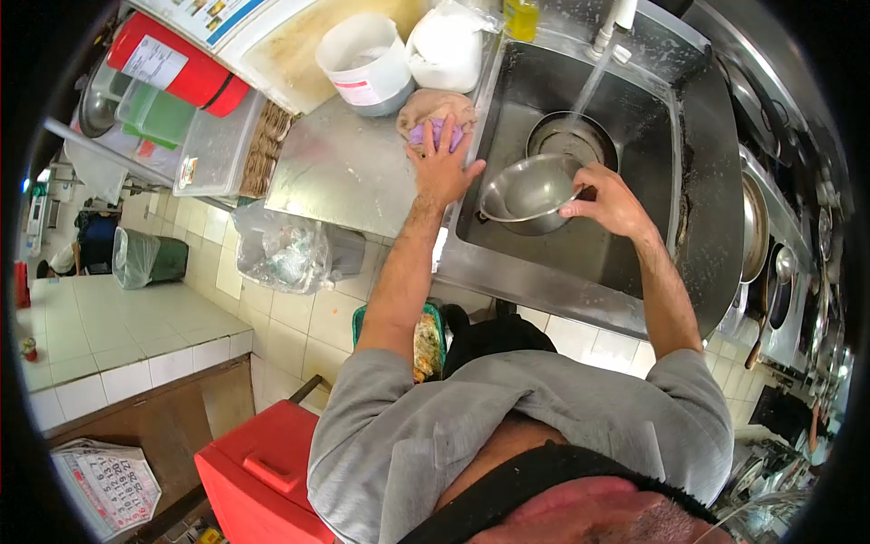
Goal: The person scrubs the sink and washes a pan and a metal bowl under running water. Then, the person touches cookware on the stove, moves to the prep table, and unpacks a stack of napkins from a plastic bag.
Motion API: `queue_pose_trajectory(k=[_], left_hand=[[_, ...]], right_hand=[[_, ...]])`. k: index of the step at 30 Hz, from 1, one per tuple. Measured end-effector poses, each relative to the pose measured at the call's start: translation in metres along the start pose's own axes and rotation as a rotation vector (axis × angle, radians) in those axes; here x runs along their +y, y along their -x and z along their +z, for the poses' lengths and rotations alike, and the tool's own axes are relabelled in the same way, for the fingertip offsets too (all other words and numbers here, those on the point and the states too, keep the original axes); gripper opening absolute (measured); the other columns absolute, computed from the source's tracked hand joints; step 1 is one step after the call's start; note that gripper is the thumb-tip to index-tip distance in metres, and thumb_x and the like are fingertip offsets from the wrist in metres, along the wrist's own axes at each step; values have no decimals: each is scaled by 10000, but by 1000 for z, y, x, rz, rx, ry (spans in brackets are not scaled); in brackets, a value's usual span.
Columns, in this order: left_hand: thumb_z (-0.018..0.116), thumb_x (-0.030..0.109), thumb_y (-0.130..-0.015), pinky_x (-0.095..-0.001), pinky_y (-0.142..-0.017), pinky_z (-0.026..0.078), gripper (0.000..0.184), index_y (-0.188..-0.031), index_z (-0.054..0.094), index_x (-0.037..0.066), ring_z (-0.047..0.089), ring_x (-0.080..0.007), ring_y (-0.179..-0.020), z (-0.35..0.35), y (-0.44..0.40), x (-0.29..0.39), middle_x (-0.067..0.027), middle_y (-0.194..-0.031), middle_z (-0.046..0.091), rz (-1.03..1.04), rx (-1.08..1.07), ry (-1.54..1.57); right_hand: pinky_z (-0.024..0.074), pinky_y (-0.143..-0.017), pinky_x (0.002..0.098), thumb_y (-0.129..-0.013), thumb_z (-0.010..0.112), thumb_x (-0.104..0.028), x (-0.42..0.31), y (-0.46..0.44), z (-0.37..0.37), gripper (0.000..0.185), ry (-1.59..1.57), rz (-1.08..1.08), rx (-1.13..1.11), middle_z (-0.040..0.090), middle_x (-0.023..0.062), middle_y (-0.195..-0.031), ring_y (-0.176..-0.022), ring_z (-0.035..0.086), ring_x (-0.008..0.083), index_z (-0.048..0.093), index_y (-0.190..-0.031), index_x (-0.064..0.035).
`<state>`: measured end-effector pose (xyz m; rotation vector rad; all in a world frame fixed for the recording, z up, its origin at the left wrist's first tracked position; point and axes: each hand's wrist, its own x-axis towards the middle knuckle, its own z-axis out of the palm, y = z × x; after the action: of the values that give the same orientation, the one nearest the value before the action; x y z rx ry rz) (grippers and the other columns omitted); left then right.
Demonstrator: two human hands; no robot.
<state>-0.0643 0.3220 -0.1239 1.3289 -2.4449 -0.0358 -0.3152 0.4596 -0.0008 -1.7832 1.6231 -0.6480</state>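
My right hand (614,201) grips the rim of a shiny metal bowl (521,186), thumb outside and fingers folded over the edge. The bowl is tilted above the sink basin (580,258). Below and behind it, a round metal pan (573,127) lies in the sink, with water (591,86) from the tap falling into it. My left hand (441,172) reaches to the metal counter, its fingers spread over a purple cloth or sponge (424,136). That lies against a crumpled brown cloth (437,106).
A white tub (364,59) and a white jug (446,50) stand behind the cloths. A yellow bottle (521,18) is by the tap (609,38). Pans (754,222) line the right side. Below the counter are a bagged bin (285,254) and a green food-waste container (428,344).
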Motion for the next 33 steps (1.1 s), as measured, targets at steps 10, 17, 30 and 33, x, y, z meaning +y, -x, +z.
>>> queue_pose_trajectory(k=[10, 17, 30, 33], left_hand=[[529, 477, -838, -684, -1002, 120, 566, -1358, 385, 303, 87, -388, -1360, -11, -5, -10, -43, -1503, 131, 4, 4, 1], [390, 563, -872, -598, -1060, 79, 674, -1421, 260, 195, 129, -309, -1377, -51, 63, -132, -73, -1507, 128, -197, -310, -110], [253, 459, -933, -573, -1076, 61, 610, -1434, 199, 117, 80, -315, -1386, -16, -20, -103, -94, -1504, 138, -540, -198, -166], [316, 433, -921, -556, -1084, 63, 625, -1424, 218, 75, 99, -314, -1383, 2, 14, -58, -103, -1499, 156, -423, -140, -167]], right_hand=[[473, -643, 377, -749, 678, -490, 29, -147, -41, 530, 234, 122, 114, 596, 178, -785, -751, 581, 237, 614, -927, 5], [437, -927, 426, -795, 627, -424, 179, -72, -8, 541, 607, 383, 47, 403, 291, -1238, -1098, 507, 401, 567, -1131, -4], [470, -792, 393, -611, 824, -289, 264, -78, 130, 489, 150, 465, 492, 433, 205, -1133, -946, 557, 339, 587, -925, 1], [456, -770, 387, -562, 855, -289, 267, -79, 136, 498, 12, 469, 706, 484, 174, -1008, -923, 537, 312, 578, -851, 8]])
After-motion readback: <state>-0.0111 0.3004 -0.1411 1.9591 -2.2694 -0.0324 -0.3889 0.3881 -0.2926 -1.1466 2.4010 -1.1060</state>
